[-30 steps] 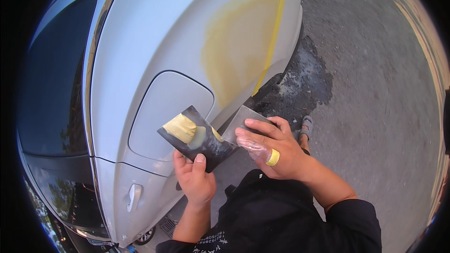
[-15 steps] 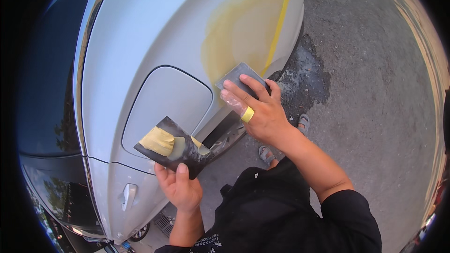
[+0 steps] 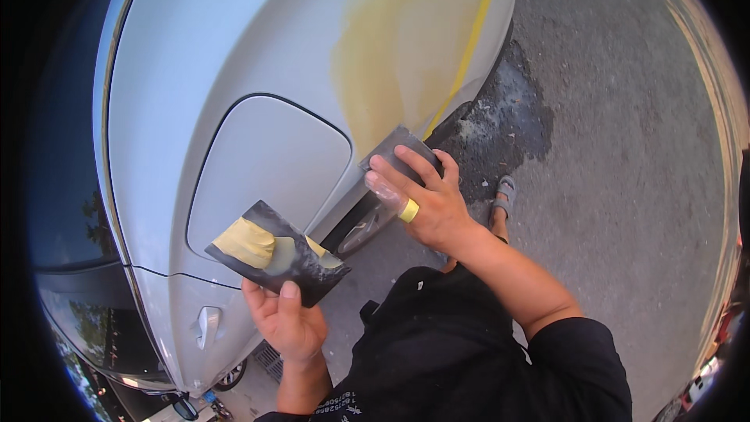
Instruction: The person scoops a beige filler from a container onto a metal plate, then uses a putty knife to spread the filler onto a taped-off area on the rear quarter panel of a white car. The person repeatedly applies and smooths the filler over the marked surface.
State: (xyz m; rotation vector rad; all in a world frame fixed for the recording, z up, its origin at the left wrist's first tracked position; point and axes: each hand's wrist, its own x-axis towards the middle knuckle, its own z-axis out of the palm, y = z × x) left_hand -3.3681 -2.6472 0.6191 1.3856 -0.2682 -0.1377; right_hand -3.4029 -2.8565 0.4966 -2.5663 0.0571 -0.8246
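My left hand grips a dark board bearing pale yellow putty and a paler, translucent smear. My right hand presses its fingers over a flat grey spreader; its index finger has clear plastic wrap held by yellow tape. The spreader is at the lower edge of a yellow-tinted patch on the white car body; whether it touches the paint I cannot tell. Yellow masking tape runs along the patch's right side. Below and left of the spreader is the square fuel flap.
The car's dark window, door handle and a wheel are on the left. Grey pavement with a dark stained area lies right. My sandalled foot shows below the car's edge.
My right hand has lifted the spreader off the board and up toward the yellow patch. My left hand with the board has shifted down and left, away from it.
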